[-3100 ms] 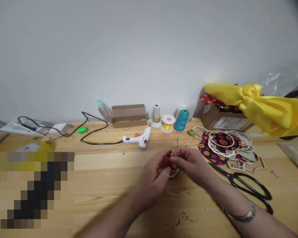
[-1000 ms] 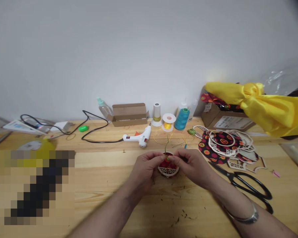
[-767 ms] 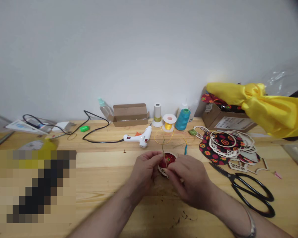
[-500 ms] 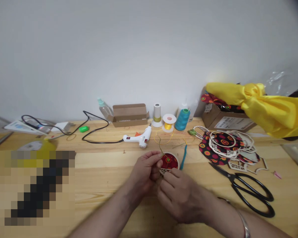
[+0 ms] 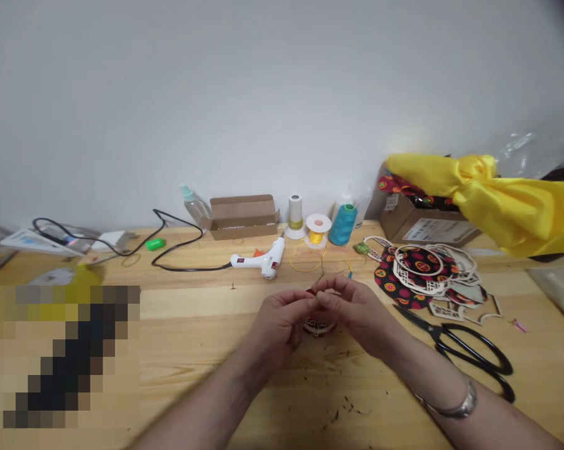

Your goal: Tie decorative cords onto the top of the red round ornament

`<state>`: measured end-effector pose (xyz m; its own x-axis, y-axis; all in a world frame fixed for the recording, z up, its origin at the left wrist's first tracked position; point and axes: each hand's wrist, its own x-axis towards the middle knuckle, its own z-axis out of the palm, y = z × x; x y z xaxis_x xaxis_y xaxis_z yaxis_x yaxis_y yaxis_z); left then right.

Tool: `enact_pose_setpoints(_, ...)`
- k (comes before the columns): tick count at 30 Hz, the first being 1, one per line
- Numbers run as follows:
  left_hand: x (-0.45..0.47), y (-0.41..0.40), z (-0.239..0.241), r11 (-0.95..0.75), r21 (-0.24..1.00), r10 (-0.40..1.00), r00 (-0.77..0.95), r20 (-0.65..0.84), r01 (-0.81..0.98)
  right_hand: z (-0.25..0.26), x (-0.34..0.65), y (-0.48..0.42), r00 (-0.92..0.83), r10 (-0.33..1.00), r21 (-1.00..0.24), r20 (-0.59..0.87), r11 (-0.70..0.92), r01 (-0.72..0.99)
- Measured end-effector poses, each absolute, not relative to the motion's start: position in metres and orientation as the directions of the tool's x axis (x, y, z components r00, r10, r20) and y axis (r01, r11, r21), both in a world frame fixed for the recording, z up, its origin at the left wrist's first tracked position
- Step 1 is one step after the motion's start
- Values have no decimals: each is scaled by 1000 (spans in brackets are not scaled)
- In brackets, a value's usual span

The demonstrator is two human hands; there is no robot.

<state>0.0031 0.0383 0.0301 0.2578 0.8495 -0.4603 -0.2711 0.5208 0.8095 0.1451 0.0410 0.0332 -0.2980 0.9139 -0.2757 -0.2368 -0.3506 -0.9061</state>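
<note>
My left hand (image 5: 284, 319) and my right hand (image 5: 354, 312) meet at the fingertips, both pinching a thin olive-green cord (image 5: 321, 269) whose end sticks up above them. Just under the fingers is a round ornament (image 5: 318, 327) with a pale wooden lattice rim; its dark red fabric is mostly covered by my hands. Whether my left fingers also grip the ornament's edge is hidden. Behind my right hand, the tip of a blue tool or tassel (image 5: 350, 274) with yellow thread shows.
Black scissors (image 5: 439, 337) lie right of my right arm, near wooden frames and patterned fabric (image 5: 389, 287). A white glue gun (image 5: 258, 262), a yellow thread spool (image 5: 316, 237) and a blue thread cone (image 5: 342, 226) stand behind. A cardboard box (image 5: 423, 228) carries yellow cloth (image 5: 507, 200).
My right hand has moved up from the ornament's lower edge to its top, meeting my left fingertips at the cord. The ornament is now more covered. The view has shifted slightly.
</note>
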Motion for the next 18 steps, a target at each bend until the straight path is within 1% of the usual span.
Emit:
enact_pose_setpoints(3, 4, 37, 30, 533, 815, 838, 279, -469, -229, 36, 142, 38, -279, 918, -912, -282, -347, -220)
enact_pose_setpoints(6, 4, 37, 27, 507, 836, 846, 308, -436, -210, 39, 141, 37, -261, 921, -922, -290, -342, -182)
enact_pose_setpoints(8, 4, 37, 26, 496, 841, 850, 318, -420, -215, 40, 141, 38, -220, 933, -933, -284, -322, -162)
enact_pose_setpoints(11, 4, 37, 26, 516, 827, 844, 300, -445, -224, 39, 142, 40, -160, 949, -943, -273, -297, -152)
enact_pose_setpoints(14, 4, 36, 28, 503, 830, 851, 305, -427, -242, 38, 143, 40, -145, 953, -951, -266, -284, -124)
enact_pose_setpoints(18, 5, 35, 28, 474, 846, 865, 307, -397, -244, 38, 143, 41, -143, 967, -969, -213, -227, -95)
